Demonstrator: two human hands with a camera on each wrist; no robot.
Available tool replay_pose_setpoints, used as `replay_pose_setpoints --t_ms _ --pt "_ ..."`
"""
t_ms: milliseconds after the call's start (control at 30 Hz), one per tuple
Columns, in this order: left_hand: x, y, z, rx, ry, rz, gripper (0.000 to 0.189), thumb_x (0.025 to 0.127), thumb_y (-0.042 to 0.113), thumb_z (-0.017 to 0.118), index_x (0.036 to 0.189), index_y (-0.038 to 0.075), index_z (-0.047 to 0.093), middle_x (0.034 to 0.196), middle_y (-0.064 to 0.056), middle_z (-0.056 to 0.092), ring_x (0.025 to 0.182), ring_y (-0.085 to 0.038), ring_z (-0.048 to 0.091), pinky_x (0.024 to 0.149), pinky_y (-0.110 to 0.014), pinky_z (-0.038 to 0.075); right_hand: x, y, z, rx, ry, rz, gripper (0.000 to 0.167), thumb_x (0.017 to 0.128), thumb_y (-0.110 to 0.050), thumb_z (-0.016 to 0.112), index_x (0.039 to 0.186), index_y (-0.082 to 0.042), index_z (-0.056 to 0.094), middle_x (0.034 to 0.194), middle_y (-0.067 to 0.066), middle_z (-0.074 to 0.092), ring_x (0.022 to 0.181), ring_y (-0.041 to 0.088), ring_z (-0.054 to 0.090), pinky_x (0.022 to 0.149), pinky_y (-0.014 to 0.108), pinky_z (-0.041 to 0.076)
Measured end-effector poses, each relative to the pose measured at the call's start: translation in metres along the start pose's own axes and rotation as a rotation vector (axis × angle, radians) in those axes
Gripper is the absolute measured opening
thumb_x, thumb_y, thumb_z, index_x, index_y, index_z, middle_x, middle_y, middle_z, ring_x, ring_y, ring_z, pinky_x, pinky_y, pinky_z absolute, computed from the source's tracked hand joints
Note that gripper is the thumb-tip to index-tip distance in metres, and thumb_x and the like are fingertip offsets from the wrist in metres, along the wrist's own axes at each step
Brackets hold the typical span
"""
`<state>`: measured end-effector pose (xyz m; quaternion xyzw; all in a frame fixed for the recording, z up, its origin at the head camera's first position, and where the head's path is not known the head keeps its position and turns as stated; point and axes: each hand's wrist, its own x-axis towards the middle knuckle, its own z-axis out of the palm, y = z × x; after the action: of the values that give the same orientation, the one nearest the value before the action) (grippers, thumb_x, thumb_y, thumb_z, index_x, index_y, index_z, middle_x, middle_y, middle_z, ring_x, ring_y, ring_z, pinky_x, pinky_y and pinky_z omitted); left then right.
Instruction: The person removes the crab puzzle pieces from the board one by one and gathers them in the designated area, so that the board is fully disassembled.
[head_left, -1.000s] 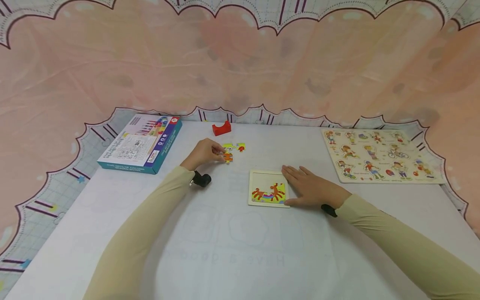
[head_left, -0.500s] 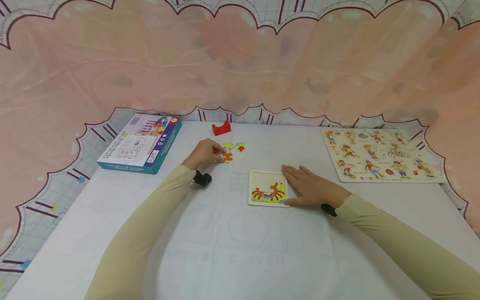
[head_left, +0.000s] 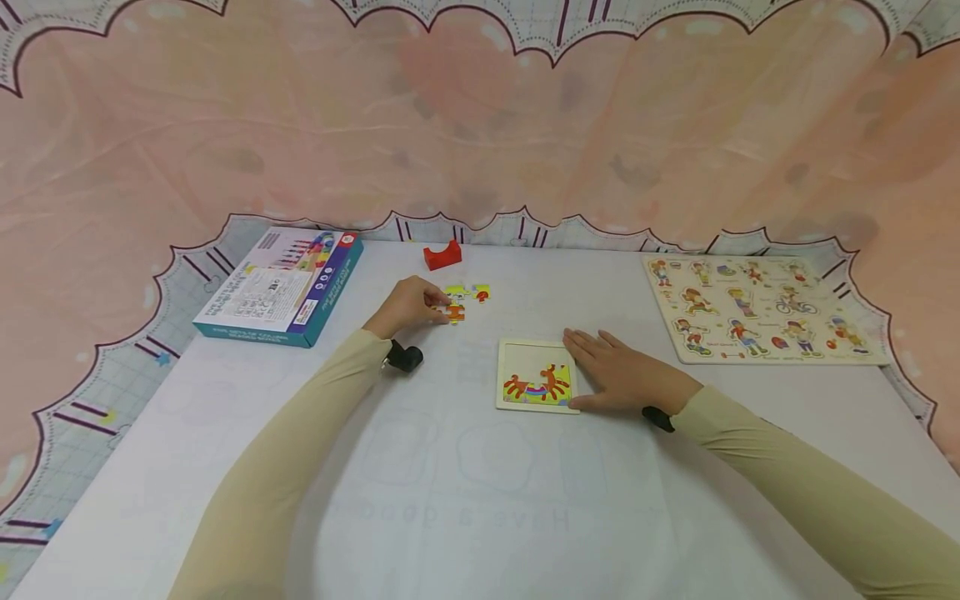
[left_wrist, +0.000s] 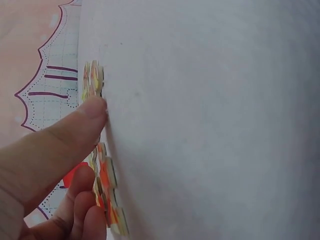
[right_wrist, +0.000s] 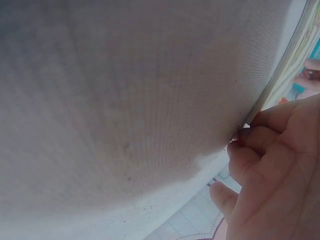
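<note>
At the middle left of the table in the head view, my left hand (head_left: 408,307) pinches at the edge of an orange-and-yellow jigsaw piece (head_left: 456,313). More yellow pieces, one with a red spot (head_left: 482,296), lie just beyond it. In the left wrist view, a fingertip of the left hand (left_wrist: 55,155) covers part of the pieces (left_wrist: 109,175), which look thin and edge-on. My right hand (head_left: 626,377) rests with fingers extended along the right edge of a square puzzle tray (head_left: 517,343). A brown horse picture (head_left: 537,388) fills the tray's lower part; bare board shows above it.
A blue-and-white box (head_left: 273,287) lies at the back left. Behind the loose pieces stands a red curved block (head_left: 443,256). A wooden picture board (head_left: 757,312) lies at the back right, and a patterned curtain (head_left: 480,142) hangs behind the white table.
</note>
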<state>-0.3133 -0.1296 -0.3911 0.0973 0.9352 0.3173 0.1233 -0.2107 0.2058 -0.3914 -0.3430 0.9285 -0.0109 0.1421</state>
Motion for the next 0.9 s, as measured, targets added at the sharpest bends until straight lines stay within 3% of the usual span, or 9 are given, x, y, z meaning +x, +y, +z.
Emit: replay_pose_setpoints --t_ms 467,667,800,900 --pt "-0.002 -0.001 -0.008 -0.007 0.006 0.039 0.037 0.078 0.019 0.076 0.113 0.006 0.069 0.1 -0.013 0.063 0.093 -0.025 0.049 0.082 -0.033 0.043 0.001 0.0 0.0 0.009 -0.001 0.0 0.098 0.086 -0.063 0.05 0.149 0.001 0.013 0.157 0.017 0.014 0.145 0.031 0.015 0.117 0.05 0.013" --pt "-0.012 0.027 -0.001 -0.01 -0.001 0.169 0.038 0.08 0.019 0.075 0.115 0.005 0.067 0.11 -0.015 0.066 0.1 -0.028 0.054 0.089 -0.037 0.047 0.0 0.0 0.002 0.009 0.008 -0.003 0.097 0.086 -0.063 0.051 0.149 0.001 0.014 0.157 0.016 0.014 0.145 0.03 0.016 0.116 0.05 0.014" --pt "-0.019 0.05 0.017 0.03 -0.08 0.274 0.037 0.081 0.02 0.074 0.115 0.005 0.067 0.11 -0.012 0.066 0.1 -0.026 0.056 0.089 -0.036 0.048 0.0 0.0 0.0 0.017 0.008 -0.002 0.097 0.085 -0.061 0.052 0.149 0.001 0.015 0.157 0.017 0.015 0.145 0.031 0.016 0.116 0.05 0.014" --pt "-0.024 0.065 0.036 0.061 -0.171 0.309 0.038 0.081 0.022 0.074 0.116 0.008 0.067 0.11 -0.008 0.067 0.1 -0.022 0.057 0.088 -0.032 0.048 0.0 -0.001 -0.001 0.019 -0.001 0.004 0.097 0.086 -0.061 0.052 0.149 0.001 0.014 0.157 0.017 0.014 0.145 0.031 0.016 0.116 0.051 0.014"
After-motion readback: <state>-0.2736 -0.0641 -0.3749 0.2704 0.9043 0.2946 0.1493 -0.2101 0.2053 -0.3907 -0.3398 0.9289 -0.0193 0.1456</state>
